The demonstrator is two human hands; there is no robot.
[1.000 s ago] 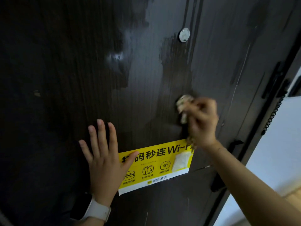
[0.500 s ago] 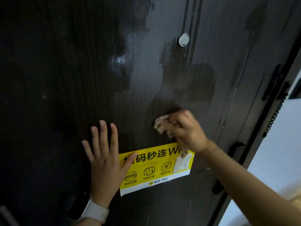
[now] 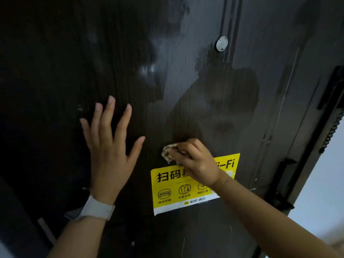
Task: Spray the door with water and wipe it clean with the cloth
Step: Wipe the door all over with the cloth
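Door [image 3: 186, 53]: dark wood-grain panel, filling most of the view, with a wet sheen and streaks across its middle and a darker patch above the sticker. Peephole cover [image 3: 221, 43]: small round metal disc, upper middle of the door. Sticker [image 3: 178, 194]: yellow with a white lower band, black characters and "Fi" lettering, three icons in a row; fixed to the lower middle of the door, its upper right part hidden by the right hand. Cloth [image 3: 168, 152]: small, pale, crumpled wad, pressed against the door just above the sticker's top edge, only its left part showing beyond the fingers. Right hand [image 3: 195, 162]: grip closed, fingers curled round the cloth, forearm reaching in from lower right. Left hand [image 3: 109, 146]: grip holding nothing, fingers straight and spread, palm flat on the door, left of the cloth and apart from it. Watch [image 3: 95, 208]: pale band on the left wrist. Door hardware [image 3: 283, 185]: dark fittings along the door's right edge, with a coiled dark cord [image 3: 333, 131] above. Pale wall [image 3: 323, 183]: beyond the door's right edge.
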